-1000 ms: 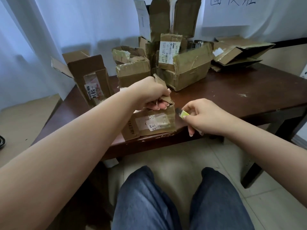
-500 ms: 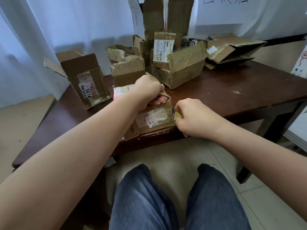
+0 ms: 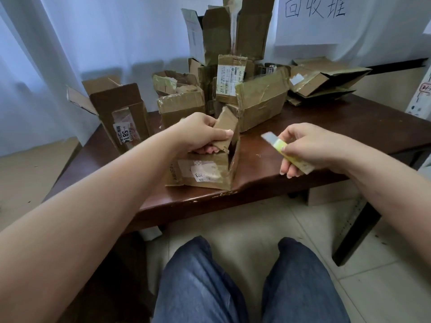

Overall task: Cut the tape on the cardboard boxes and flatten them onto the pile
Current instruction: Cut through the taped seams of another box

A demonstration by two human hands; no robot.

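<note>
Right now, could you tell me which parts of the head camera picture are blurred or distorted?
In the head view, the knife in the right hand is smeared by motion, its blade worst; the left hand and the box it grips look sharp; the wide lens stretches both forearms and bows the table edge.

view: head, single wide-angle camera | position: worn on the person's head, seated at the near edge of the bench | facing: forward and down | range: close, forearms and knees fill the lower frame | overlap: none, one view only
</note>
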